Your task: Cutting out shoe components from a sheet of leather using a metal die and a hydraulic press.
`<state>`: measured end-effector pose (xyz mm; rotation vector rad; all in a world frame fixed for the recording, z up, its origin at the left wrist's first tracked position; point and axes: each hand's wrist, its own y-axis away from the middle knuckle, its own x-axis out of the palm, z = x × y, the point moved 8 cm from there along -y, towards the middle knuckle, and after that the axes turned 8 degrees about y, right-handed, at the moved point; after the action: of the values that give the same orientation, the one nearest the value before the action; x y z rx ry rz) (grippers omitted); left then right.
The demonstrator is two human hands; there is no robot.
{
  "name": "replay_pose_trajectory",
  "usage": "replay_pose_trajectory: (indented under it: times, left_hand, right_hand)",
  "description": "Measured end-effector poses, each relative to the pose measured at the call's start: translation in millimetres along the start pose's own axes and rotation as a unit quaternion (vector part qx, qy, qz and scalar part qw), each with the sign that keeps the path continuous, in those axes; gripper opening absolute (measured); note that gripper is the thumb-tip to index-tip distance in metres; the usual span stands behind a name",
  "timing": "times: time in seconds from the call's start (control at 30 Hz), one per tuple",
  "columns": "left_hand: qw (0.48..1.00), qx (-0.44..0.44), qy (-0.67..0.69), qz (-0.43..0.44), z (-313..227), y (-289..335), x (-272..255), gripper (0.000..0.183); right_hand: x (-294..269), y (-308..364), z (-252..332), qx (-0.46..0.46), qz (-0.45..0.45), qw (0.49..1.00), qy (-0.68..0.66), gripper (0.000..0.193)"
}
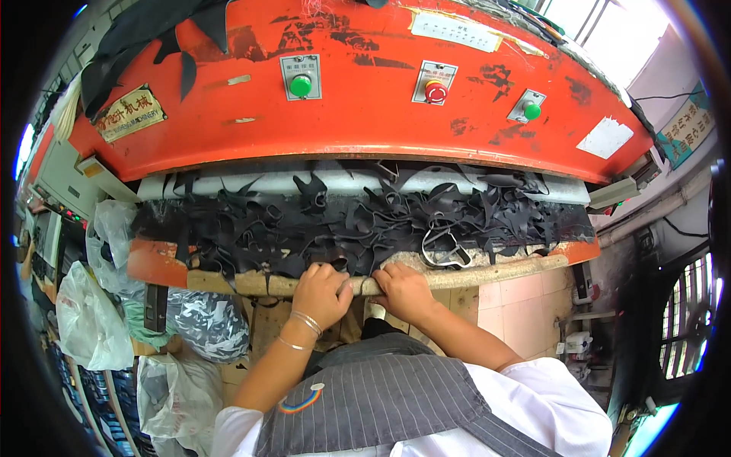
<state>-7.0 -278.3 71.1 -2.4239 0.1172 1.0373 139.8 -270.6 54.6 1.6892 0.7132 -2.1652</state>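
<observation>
A thick heap of black, leather-like scraps (304, 228) with cut-out curves covers the machine's bed. At the bed's front edge, my left hand (322, 295) is closed, its fingers bent down among the scraps. Close beside it, my right hand (404, 291) is also closed, fingers curled at the same edge. A thin black strip hangs between the two hands. What either hand grips is hidden by the fingers. To the right of my right hand, a shaped metal cutting die (446, 253) lies on the scraps and the pale front board (499, 270).
Above the bed stands the red machine beam (358, 114), with a green button (300, 86), a red knob (435, 92) and another green button (531, 111). A white slab (266, 183) lies behind the scraps. Plastic bags (91, 320) crowd the left side.
</observation>
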Motion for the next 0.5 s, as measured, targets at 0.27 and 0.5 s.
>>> replay_pose_trajectory:
  times: [0.27, 0.5]
  left_hand:
    - [0.989, -0.036, 0.119, 0.077, 29, -77, -40, 0.019]
    - [0.999, -0.009, 0.029, -0.033, 159, -204, -7, 0.033]
  right_hand:
    - [-38, -83, -38, -0.008, 0.211, 0.957, -0.200, 0.035]
    - [3, -252, -97, 0.048, -0.076, 0.994, 0.055, 0.032]
